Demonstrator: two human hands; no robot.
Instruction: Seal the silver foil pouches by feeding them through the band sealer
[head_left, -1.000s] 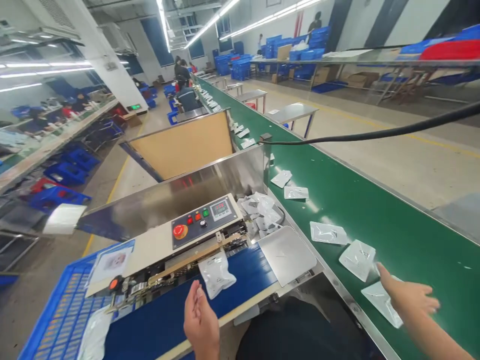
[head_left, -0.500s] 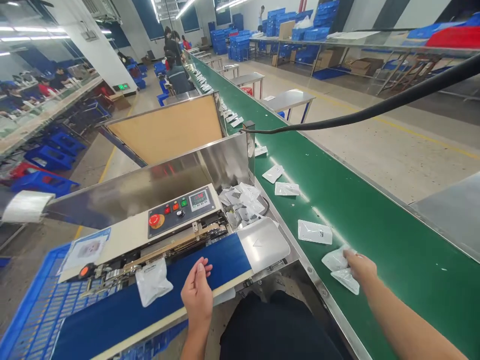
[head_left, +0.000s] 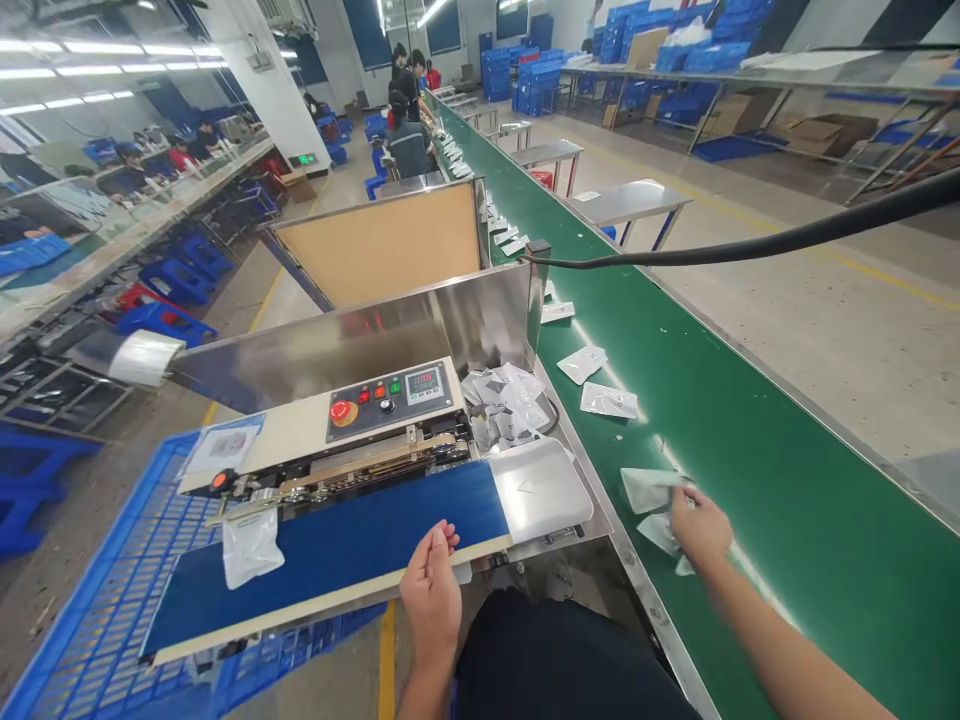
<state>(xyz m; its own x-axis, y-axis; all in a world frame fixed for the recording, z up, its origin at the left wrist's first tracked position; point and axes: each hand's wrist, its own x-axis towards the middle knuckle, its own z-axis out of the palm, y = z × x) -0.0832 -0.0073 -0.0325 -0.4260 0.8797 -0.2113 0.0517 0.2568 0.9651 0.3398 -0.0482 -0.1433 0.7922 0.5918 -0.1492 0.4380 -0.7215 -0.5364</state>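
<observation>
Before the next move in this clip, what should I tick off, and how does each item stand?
1. Right hand at the white pouches on the green conveyor: ok.
2. Firm grip on them: cannot tell, blurred and partly covered by the fingers.
3. Left hand free of pouches: ok, none seen in it; it is by the near edge of the blue belt.
4. Pouch on the blue belt apart from the left hand: ok, near the belt's far-left end.
5. Panel display lit: ok.
6. Pouches beside the panel neatly laid out: not ok, heaped.
</observation>
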